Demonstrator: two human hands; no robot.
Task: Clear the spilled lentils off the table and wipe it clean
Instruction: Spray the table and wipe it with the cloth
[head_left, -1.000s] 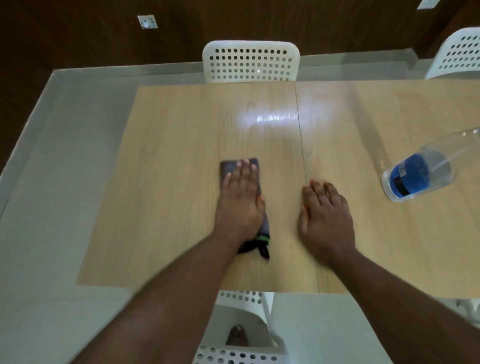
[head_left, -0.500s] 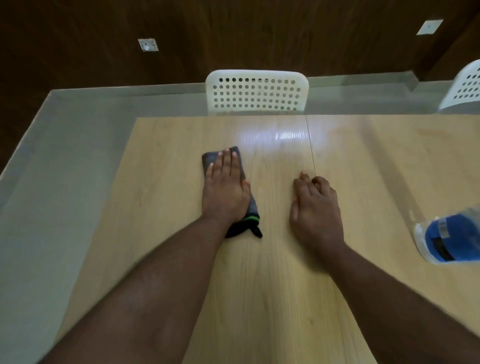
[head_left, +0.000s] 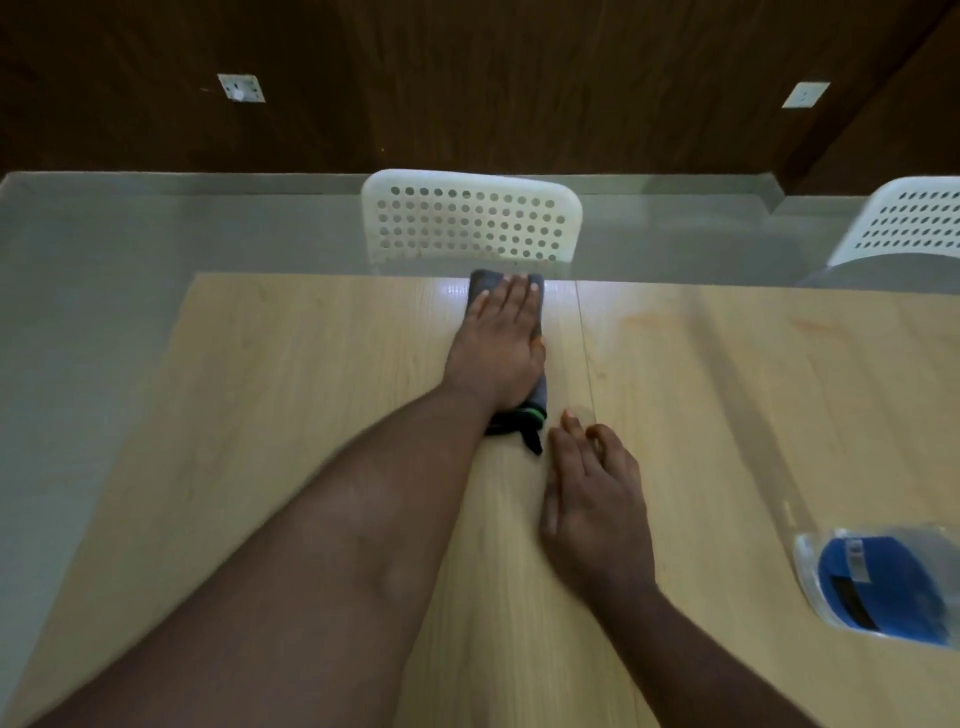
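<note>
A folded grey cloth (head_left: 539, 401) with a black and green trim lies on the light wooden table (head_left: 291, 384), its far end at the table's far edge. My left hand (head_left: 501, 345) presses flat on it with straight fingers, covering most of it. My right hand (head_left: 592, 493) rests palm down on the bare wood just right of the cloth's near end, fingers loosely bent. I see no lentils on the table.
A clear plastic bottle with a blue label (head_left: 878, 587) lies on the table at the right. One white perforated chair (head_left: 470, 223) stands behind the far edge, another (head_left: 904, 223) at the far right. A seam (head_left: 587, 353) runs between two tabletops.
My left hand has pushed the cloth away from me, from mid-table to the far edge. My right hand stayed on the wood nearer me. The view has shifted forward.
</note>
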